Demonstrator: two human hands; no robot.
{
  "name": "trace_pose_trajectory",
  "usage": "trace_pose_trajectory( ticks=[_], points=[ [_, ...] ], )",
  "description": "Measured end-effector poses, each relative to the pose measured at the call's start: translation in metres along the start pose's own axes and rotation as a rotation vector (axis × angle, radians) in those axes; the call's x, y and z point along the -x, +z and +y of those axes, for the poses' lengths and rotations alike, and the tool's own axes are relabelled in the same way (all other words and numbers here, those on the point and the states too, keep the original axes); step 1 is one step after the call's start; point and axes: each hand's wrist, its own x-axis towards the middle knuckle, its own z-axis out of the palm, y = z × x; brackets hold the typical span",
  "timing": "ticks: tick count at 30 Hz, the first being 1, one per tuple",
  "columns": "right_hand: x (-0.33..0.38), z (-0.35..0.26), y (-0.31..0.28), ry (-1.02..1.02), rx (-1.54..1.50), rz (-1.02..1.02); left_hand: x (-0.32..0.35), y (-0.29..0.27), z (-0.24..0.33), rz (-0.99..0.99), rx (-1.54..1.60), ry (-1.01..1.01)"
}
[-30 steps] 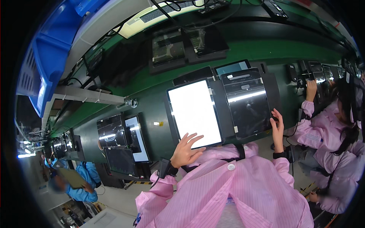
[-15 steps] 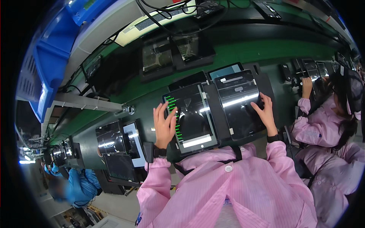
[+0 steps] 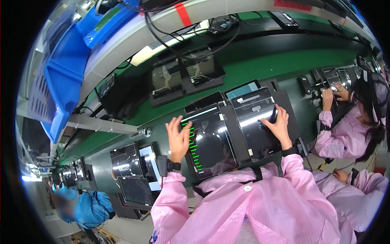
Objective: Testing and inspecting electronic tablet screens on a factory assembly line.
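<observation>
One green-barred tablet [image 3: 215, 142], long axis running away from us, mostly right of the parted fingers of our left hand [image 3: 178, 141], nearer than our similarly spread right hand [image 3: 279, 127]

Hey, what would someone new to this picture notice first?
The tablet with bright green dashes down its left side, in front of the wearer, would probably catch the eye first. To its right lies a dark tablet crossed by a white glare streak. A large blue bin also stands out at upper left.
</observation>
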Motion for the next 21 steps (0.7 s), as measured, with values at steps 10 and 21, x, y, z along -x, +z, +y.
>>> trace_pose_trajectory(
  ticks=[10, 21],
  points=[
    [0.001, -0.005, 0.001, 0.007, 0.03, -0.024, 0.003, -0.002, -0.019, -0.001, 0.003, -0.015],
    [0.001, 0.0, 0.003, 0.007, 0.011, -0.028, 0.033, -0.016, 0.008, -0.016, 0.106, 0.006]
  ],
)
